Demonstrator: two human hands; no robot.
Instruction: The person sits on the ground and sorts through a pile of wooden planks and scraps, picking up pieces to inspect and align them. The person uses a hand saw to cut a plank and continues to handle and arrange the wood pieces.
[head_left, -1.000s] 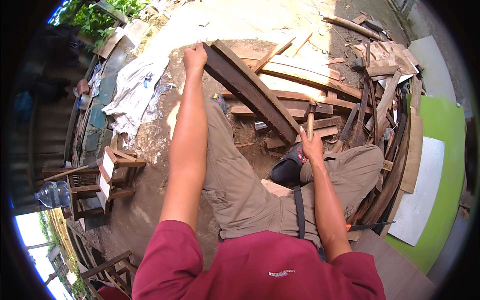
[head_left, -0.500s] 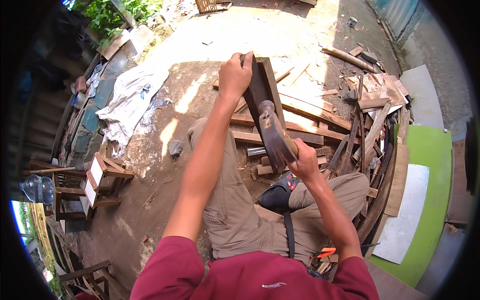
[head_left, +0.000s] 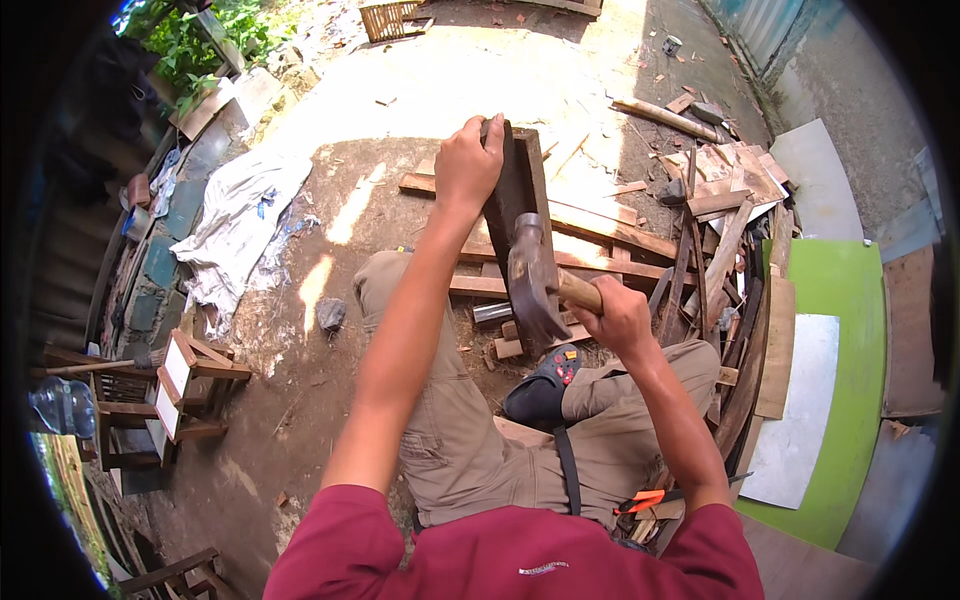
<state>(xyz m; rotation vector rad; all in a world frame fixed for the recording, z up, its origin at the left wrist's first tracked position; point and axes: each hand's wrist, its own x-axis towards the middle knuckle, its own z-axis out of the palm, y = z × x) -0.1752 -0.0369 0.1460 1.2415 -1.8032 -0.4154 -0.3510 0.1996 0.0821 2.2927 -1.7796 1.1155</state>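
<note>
My left hand point(head_left: 468, 168) is closed around the far upper end of a dark wooden piece point(head_left: 505, 215), made of long narrow boards joined at an angle. It is held up in front of me, slanting toward my legs. In my right hand point(head_left: 617, 316) is a claw hammer point(head_left: 528, 278), gripped by its wooden handle point(head_left: 578, 290). The hammer's metal head lies across the view of the boards' lower part and hides some of it. Whether the head touches the wood I cannot tell.
Loose planks point(head_left: 620, 230) and a scrap-wood pile point(head_left: 735, 175) lie ahead and to the right. A green panel point(head_left: 830, 280) leans at the right. An orange-handled tool point(head_left: 645, 499) rests by my right hip. A white cloth point(head_left: 245, 215) and small wooden chair point(head_left: 190, 385) are left.
The view has shifted slightly. The hammer has turned in my right hand, so more of its handle shows. My left hand keeps its hold on the wooden piece.
</note>
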